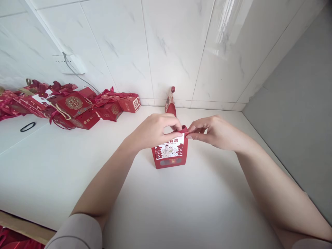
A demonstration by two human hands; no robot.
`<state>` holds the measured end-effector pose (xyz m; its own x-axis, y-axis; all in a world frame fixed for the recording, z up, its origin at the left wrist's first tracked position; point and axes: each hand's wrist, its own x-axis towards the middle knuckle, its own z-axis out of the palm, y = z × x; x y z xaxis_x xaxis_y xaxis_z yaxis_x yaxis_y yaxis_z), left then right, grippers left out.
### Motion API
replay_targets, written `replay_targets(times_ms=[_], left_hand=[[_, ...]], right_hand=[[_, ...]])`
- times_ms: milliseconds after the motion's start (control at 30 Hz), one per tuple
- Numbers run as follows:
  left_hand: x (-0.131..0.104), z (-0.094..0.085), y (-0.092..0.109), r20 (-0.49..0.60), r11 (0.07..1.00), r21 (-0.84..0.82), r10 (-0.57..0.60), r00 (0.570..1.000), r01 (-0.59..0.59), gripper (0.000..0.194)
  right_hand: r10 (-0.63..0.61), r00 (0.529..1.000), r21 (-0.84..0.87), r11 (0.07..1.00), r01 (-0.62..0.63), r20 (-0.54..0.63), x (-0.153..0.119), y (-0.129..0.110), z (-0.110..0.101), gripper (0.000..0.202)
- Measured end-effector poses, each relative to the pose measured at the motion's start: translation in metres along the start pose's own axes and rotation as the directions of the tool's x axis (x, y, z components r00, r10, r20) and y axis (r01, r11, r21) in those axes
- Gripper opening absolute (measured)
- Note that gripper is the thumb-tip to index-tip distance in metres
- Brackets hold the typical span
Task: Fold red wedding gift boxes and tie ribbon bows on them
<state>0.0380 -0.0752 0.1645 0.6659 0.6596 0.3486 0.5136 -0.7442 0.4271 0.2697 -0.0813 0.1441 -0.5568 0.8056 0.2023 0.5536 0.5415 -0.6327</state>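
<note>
A red paper gift box (171, 152) stands upright on the white table, its front printed with a bride and groom, with a small clear window low down. My left hand (158, 130) pinches the top edge of the box, thumb in front and fingers behind. On the right side, my right hand (207, 131) grips the upper right corner between thumb and fingers. Both hands are closed on the box's top, which they partly cover. Just behind my left hand is another red box (170, 103), seen edge-on near the wall.
A pile of red gift boxes (75, 103) with ribbons and cords lies at the left along the tiled wall. A black ring-shaped band (27, 127) rests in front of it. A grey cable (77, 74) runs from the wall socket (72, 65). Red items (15, 238) show at the lower left.
</note>
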Motion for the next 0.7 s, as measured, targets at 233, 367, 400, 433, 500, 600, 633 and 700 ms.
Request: replay_targets(times_ms=[233, 367, 400, 433, 500, 600, 633, 700], left_hand=[[0.0006, 0.0059, -0.0008, -0.053, 0.989, -0.145, 0.013, 0.998, -0.021, 0.018], [0.0003, 0.0058, -0.0010, -0.031, 0.992, -0.128, 0.011, 0.999, -0.015, 0.019], [0.0004, 0.0058, -0.0016, -0.019, 0.991, -0.131, 0.010, 1.000, -0.013, 0.020], [0.0006, 0.0060, -0.0023, -0.010, 0.990, -0.138, 0.015, 1.000, -0.017, 0.020], [0.0011, 0.0067, -0.0040, -0.001, 0.987, -0.158, 0.032, 0.999, -0.032, 0.019], [0.0019, 0.0085, -0.0067, -0.010, 0.985, -0.167, 0.047, 0.999, -0.048, 0.021], [0.0022, 0.0089, -0.0072, -0.014, 0.985, -0.164, 0.051, 0.999, -0.052, 0.021], [0.0023, 0.0093, -0.0074, -0.015, 0.987, -0.151, 0.060, 0.998, -0.061, 0.022]], right_hand=[[0.012, 1.000, -0.022, 1.000, -0.012, -0.012, 0.0003, 0.0018, 0.0010, 0.018], [-0.015, 1.000, -0.093, 0.996, 0.014, -0.007, 0.0000, 0.0041, 0.0029, 0.019], [-0.028, 1.000, -0.107, 0.994, 0.027, -0.009, -0.0002, 0.0049, 0.0033, 0.020], [-0.041, 0.999, -0.118, 0.992, 0.039, -0.014, -0.0004, 0.0058, 0.0037, 0.020], [-0.054, 0.998, -0.130, 0.990, 0.051, -0.022, -0.0006, 0.0074, 0.0044, 0.021], [-0.054, 0.998, -0.144, 0.988, 0.049, -0.035, -0.0004, 0.0087, 0.0052, 0.020], [-0.053, 0.998, -0.148, 0.988, 0.047, -0.039, -0.0004, 0.0088, 0.0054, 0.019], [-0.052, 0.998, -0.156, 0.987, 0.045, -0.046, -0.0003, 0.0087, 0.0060, 0.018]])
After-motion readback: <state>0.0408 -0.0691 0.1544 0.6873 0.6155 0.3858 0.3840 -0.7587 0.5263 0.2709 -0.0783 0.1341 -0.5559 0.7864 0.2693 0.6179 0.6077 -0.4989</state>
